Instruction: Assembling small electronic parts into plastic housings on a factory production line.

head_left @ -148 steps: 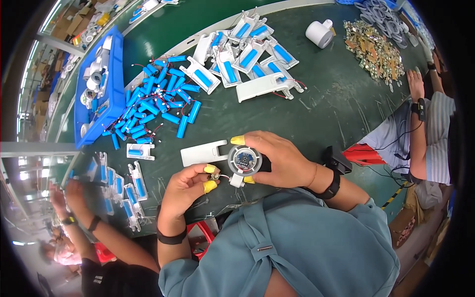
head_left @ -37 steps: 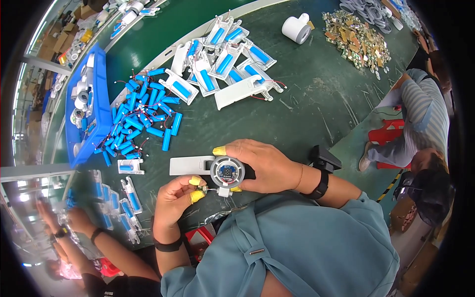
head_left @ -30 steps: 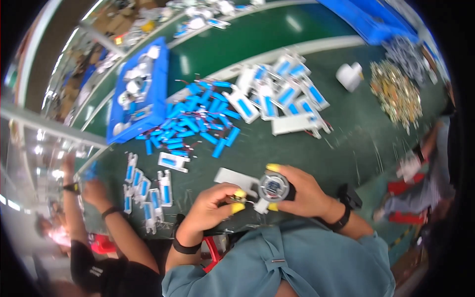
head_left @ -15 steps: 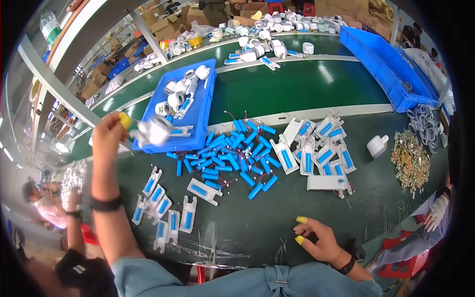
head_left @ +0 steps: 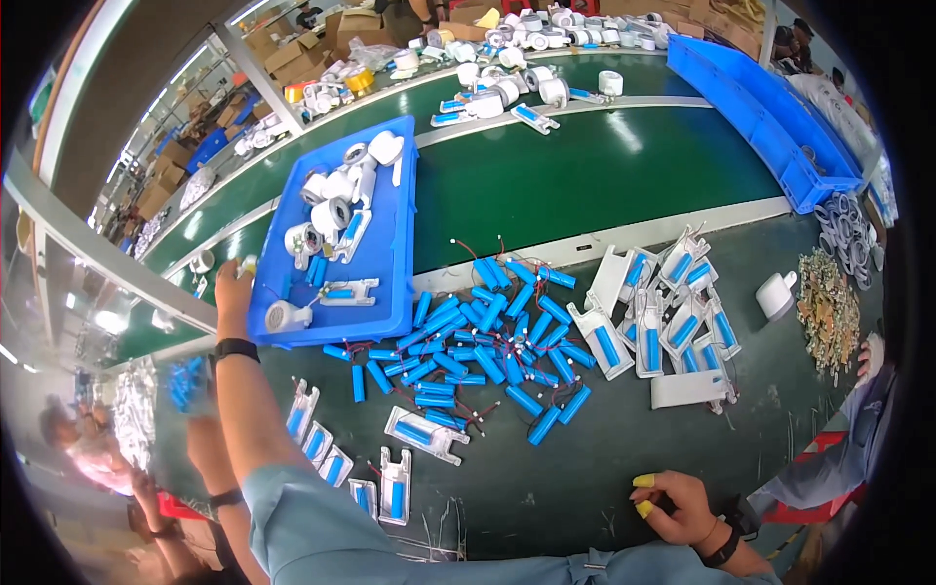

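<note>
My left hand point(head_left: 234, 291) reaches past the left side of a blue tray point(head_left: 409, 234), a yellow cover on a fingertip. Its fingers are partly hidden, and I cannot tell whether they hold anything. Inside the tray lie several white round-headed plastic housings, among them one point(head_left: 288, 317) in the near left corner, and a white shell with a blue battery cell point(head_left: 339, 293). My right hand point(head_left: 678, 507) hovers at or rests on the near table, fingers apart and empty, two tips covered in yellow. Between tray and right hand spreads a pile of blue wired battery cells point(head_left: 487, 331).
White shells with blue cells point(head_left: 653, 322) are heaped right of the pile; more point(head_left: 395, 486) lie near my left forearm. Farther right are a white cap point(head_left: 776, 295), small metal parts point(head_left: 827, 312) and grey rings point(head_left: 843, 234). A green conveyor point(head_left: 585, 185) runs behind. A co-worker's arm point(head_left: 210, 453) is at left.
The white housing at my left hand now lies in the tray, let go. My left hand has moved to the tray's outer left side. The view has shifted; my right hand stays open.
</note>
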`<state>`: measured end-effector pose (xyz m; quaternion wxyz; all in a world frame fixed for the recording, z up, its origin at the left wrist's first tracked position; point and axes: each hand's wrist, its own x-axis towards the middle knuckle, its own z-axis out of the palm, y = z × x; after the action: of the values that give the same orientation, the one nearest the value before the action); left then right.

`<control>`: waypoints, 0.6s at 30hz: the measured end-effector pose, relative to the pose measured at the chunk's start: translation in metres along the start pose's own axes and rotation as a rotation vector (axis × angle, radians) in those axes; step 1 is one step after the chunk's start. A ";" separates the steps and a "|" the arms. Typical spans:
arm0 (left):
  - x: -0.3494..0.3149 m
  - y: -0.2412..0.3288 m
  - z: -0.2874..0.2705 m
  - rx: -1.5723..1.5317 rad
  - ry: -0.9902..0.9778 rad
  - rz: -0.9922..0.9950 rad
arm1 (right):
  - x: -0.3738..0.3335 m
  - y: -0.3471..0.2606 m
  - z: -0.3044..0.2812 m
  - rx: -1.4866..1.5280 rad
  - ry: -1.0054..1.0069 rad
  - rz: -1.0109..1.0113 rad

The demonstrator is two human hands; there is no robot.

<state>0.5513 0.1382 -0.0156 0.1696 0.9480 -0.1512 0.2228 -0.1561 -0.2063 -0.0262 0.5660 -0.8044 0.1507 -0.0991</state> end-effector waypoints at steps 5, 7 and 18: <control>-0.051 0.098 -0.022 -0.111 0.054 0.413 | -0.003 0.001 0.001 0.000 0.027 -0.004; -0.064 0.107 -0.018 -0.261 -0.377 0.319 | -0.002 0.001 0.001 -0.012 0.017 -0.051; -0.099 0.168 -0.068 -0.157 -0.307 0.214 | -0.008 0.008 0.003 0.065 0.052 -0.138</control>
<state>0.3805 0.0351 0.0371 0.1931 0.9332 -0.2922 0.0799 -0.1633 -0.2033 -0.0352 0.5794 -0.7914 0.1060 -0.1637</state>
